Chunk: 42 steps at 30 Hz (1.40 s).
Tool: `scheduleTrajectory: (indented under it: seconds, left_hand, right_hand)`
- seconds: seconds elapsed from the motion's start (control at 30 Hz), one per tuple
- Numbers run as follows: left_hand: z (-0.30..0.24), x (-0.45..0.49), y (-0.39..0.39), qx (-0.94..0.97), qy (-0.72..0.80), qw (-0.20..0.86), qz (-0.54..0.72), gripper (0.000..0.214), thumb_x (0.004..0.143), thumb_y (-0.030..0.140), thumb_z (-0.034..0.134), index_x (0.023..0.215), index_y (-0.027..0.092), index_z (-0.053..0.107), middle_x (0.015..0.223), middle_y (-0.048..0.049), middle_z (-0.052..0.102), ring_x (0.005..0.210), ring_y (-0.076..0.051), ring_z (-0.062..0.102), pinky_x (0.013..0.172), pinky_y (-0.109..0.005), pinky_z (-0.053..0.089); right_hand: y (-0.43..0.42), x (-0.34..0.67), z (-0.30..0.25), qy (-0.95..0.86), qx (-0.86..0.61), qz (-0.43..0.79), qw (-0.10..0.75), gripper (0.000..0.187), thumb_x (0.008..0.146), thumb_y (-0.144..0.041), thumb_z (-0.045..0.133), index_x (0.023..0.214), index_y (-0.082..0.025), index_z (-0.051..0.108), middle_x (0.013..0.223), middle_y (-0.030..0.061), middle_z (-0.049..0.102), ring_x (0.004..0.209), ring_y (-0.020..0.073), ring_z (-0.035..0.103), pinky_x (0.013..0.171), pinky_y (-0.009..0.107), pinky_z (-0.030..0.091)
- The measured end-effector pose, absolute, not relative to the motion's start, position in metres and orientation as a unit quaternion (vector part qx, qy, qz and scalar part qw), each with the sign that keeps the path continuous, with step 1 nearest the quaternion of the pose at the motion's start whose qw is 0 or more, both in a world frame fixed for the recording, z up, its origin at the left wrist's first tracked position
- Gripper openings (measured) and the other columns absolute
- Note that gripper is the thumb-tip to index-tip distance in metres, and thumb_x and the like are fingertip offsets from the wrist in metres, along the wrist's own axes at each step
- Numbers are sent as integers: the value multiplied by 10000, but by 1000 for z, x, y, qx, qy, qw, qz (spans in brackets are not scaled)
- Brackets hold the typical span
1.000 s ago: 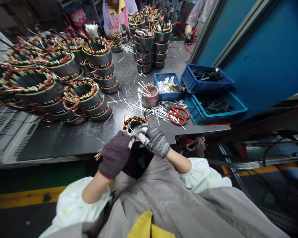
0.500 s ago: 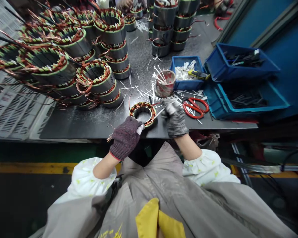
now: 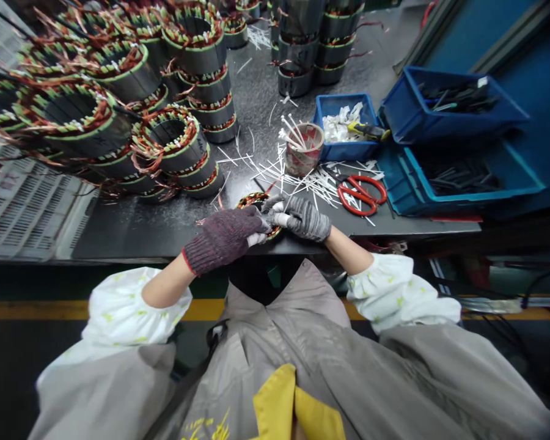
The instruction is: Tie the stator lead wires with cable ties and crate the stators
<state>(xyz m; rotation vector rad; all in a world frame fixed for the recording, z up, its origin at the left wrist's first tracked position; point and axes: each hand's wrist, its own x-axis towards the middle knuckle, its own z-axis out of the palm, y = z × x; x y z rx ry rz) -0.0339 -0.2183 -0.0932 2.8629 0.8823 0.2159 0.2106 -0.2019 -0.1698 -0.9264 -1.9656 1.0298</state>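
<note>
At the table's front edge lies a low stator (image 3: 251, 200), a ring wound with copper wire, now mostly covered by my hands. My left hand (image 3: 229, 235), in a dark purple knitted glove, is closed on its near left rim. From the right, my right hand (image 3: 302, 217), in a grey glove with pale fingertips, reaches over the ring. Its fingers are pinched together close to the left fingertips; what they hold is hidden. Just behind the ring, white cable ties (image 3: 318, 183) lie scattered around a worn cup (image 3: 304, 153) with more ties standing in it.
Stacked stators (image 3: 183, 146) crowd the left, with more stacks (image 3: 297, 55) at the back. Right of my hands lie red-handled scissors (image 3: 362, 194). Behind them stands a small blue bin (image 3: 348, 150) with white pieces and yellow-handled cutters (image 3: 369, 131). Larger blue bins (image 3: 462, 125) stand farther right.
My right hand has moved left onto the stator, beside my left fingers. A white tie seen between that hand and the ring is now hidden. My left hand reaches farther over the ring.
</note>
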Motion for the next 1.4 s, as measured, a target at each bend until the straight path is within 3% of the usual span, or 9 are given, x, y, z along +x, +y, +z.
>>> scheduleTrajectory:
  seconds: [0.1,0.2,0.4,0.53,0.7,0.87,0.93,1.1,1.4]
  left_hand:
    - [-99,-31,-207,963,240,79,95,275,1054,361,554,1122,274,806,1111,-65,784,1009,-201,759,876,-319,594]
    - [-112,-30,-212,964,223,46,134,286,1034,391,594,1214,295,794,1152,-90,790,1042,-218,755,925,-365,602]
    - [-123,-41,-229,955,253,-61,141,346,965,266,671,1292,337,760,1191,-82,799,1003,-249,740,863,-424,584]
    - [-130,-42,-235,930,294,-100,197,306,976,273,692,1258,373,757,1291,-48,789,1261,-287,696,1076,-527,521]
    - [-156,-32,-248,903,339,-54,258,305,1027,224,585,1281,294,739,1207,-56,812,1255,-247,721,1244,-554,431]
    - [-168,-20,-264,866,395,-79,297,314,1023,245,592,1306,257,728,1198,-81,809,1183,-263,744,1240,-556,430]
    - [-168,-17,-266,860,403,-83,302,298,1032,254,586,1293,254,728,1188,-79,812,1161,-253,750,1229,-539,439]
    - [-170,-8,-258,825,443,-85,340,240,1051,278,584,1252,205,693,1144,-87,813,1164,-232,752,1231,-514,457]
    - [-160,-11,-251,849,434,-14,299,265,1072,273,499,1240,227,699,1261,-78,786,1340,-251,675,1322,-565,347]
  right_hand:
    - [-180,219,-167,-775,-285,455,335,208,941,-336,602,942,-218,774,1088,53,783,1055,221,727,1045,395,568]
    - [-169,217,-164,-772,-265,486,312,197,928,-336,610,915,-214,764,1153,52,783,1084,218,714,1048,377,554]
    - [-168,210,-156,-758,-296,489,315,186,917,-357,656,846,-204,735,1083,45,790,966,202,718,950,355,582]
    - [-170,223,-148,-774,-239,501,304,311,910,-513,728,946,-207,768,1120,56,788,1036,210,728,997,378,588]
    - [-149,246,-139,-683,-435,268,522,254,961,-426,671,961,-192,771,1055,103,779,1020,255,729,1008,464,604]
    - [-108,248,-126,-711,-537,142,432,177,853,-192,759,1021,-205,814,1320,149,730,1216,374,689,1130,610,530]
    - [-106,248,-123,-715,-527,150,434,126,888,-201,739,987,-215,816,1232,128,766,1192,354,710,1129,591,542]
    - [-170,254,-129,-622,-462,198,601,128,949,-332,768,1028,-235,799,1006,48,806,962,248,778,971,468,647]
    - [-322,243,-169,-738,-274,330,521,156,1076,-290,635,1119,-231,773,1185,111,808,1021,186,808,877,282,669]
